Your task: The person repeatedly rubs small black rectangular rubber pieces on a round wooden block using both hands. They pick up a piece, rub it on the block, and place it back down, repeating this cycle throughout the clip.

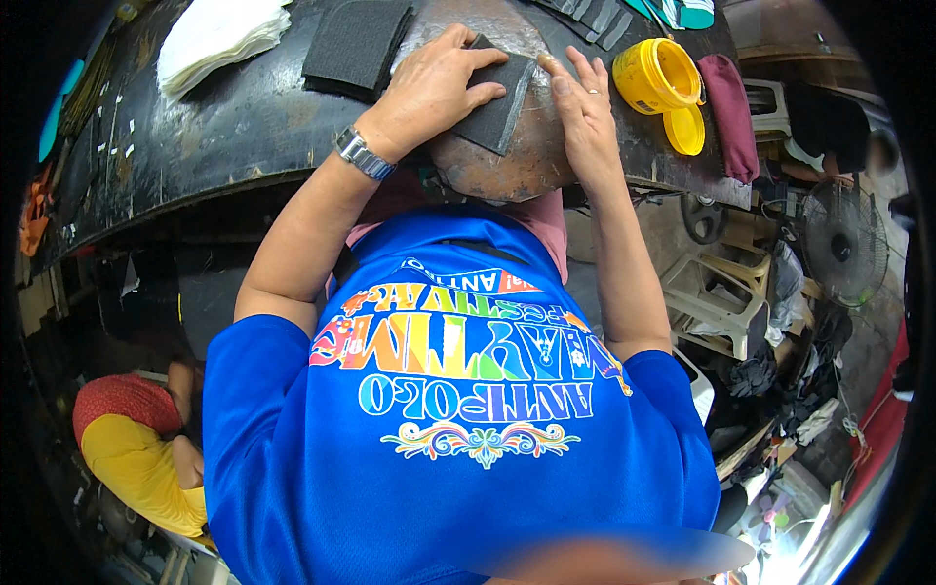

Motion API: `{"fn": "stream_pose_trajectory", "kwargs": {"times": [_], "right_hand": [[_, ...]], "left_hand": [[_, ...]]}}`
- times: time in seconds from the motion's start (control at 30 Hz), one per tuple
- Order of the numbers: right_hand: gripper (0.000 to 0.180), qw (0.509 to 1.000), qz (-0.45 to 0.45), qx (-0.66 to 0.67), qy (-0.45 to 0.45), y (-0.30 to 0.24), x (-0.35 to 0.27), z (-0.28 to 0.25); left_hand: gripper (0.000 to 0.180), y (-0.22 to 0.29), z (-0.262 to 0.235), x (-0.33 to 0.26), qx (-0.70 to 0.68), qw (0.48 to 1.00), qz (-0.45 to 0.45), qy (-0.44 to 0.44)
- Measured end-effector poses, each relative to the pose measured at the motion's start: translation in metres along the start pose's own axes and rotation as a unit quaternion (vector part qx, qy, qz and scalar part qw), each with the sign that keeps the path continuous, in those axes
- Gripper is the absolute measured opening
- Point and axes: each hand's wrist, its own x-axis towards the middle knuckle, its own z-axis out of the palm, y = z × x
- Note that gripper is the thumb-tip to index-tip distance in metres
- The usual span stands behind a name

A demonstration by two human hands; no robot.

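Note:
A dark grey foam-like sheet (485, 119) lies tilted on a worn, rounded brown board (497, 166) at the table's near edge. My left hand (434, 83) holds the sheet down, its thumb and forefinger across the top face. Along the sheet's right edge runs a paler, shiny strip. My right hand (588, 122) is open beside that edge, fingers spread, with the forefinger tip at the strip near the upper corner. To its right stands an open yellow jar (639, 83), smeared at the rim, with its yellow lid (684, 130) lying by it.
Left on the dark table (224, 136) sit a stack of dark grey pieces (357, 44) and a pile of white sheets (219, 39). Strips (595, 19) lie at the back; a maroon cloth (729, 117) hangs at the right edge. Another person (141, 468) is at lower left.

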Motion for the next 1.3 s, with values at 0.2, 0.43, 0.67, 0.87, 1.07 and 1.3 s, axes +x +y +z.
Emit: {"fn": "stream_pose_trajectory", "kwargs": {"times": [0.2,0.43,0.67,0.87,1.07,1.3], "right_hand": [[0.060,0.997,0.025,-0.046,-0.055,0.004,0.007,0.008],[0.059,0.991,0.012,-0.110,-0.077,-0.005,-0.001,0.007],[0.056,0.966,-0.092,-0.226,-0.089,-0.032,-0.042,-0.001],[0.056,0.937,-0.160,-0.295,-0.095,-0.052,-0.067,-0.004],[0.045,0.934,-0.185,-0.277,-0.127,-0.062,-0.077,-0.010],[0.054,0.991,-0.100,0.055,0.064,-0.048,-0.049,-0.028]], "left_hand": [[0.044,0.001,0.000,0.000,0.004,1.000,-0.004,0.000],[0.042,0.000,0.001,0.000,0.008,1.000,0.000,0.007],[0.041,-0.003,0.003,0.000,0.012,1.000,0.013,0.024],[0.044,-0.005,0.001,0.002,0.016,1.000,0.001,-0.013],[0.042,0.001,0.001,-0.001,0.007,1.000,-0.015,0.002],[0.036,-0.013,-0.071,0.026,-0.170,0.977,0.042,0.120]]}}
